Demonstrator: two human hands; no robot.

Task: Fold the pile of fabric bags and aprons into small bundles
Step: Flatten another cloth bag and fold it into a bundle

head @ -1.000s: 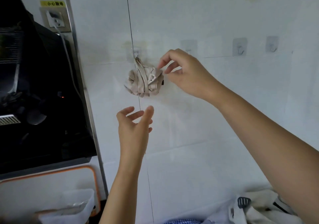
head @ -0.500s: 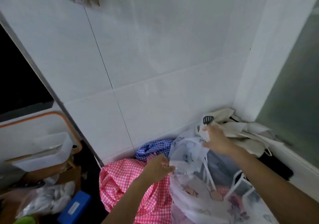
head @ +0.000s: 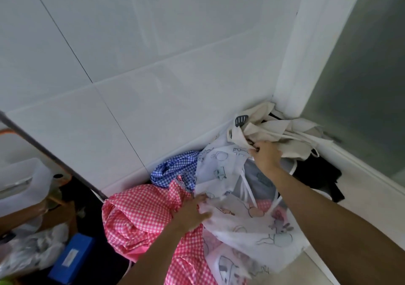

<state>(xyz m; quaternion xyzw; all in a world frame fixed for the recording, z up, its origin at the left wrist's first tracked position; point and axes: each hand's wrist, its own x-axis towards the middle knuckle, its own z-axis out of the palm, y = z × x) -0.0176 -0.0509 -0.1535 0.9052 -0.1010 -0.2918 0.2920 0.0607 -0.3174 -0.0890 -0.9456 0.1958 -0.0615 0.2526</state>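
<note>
Fabric pile (head: 173,170), lower centre of frame: next piece picked up.
Hands had left the hung bundle; right hand (head: 266,155) and left hand (head: 190,212) both gripped the white printed bag (head: 221,170) beside the pink gingham apron (head: 135,216).

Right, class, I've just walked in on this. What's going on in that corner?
A person is reaching with both bare hands into a heap of unfolded fabric piled against the tiled wall. The right hand curls its fingers into the cream canvas bag at the back, just where it meets the white printed bag. The left hand seems to hold the white printed bag by its near edge, over the pink gingham cloth. The blue gingham cloth and black fabric lie untouched. Nothing in view is bundled.
</note>
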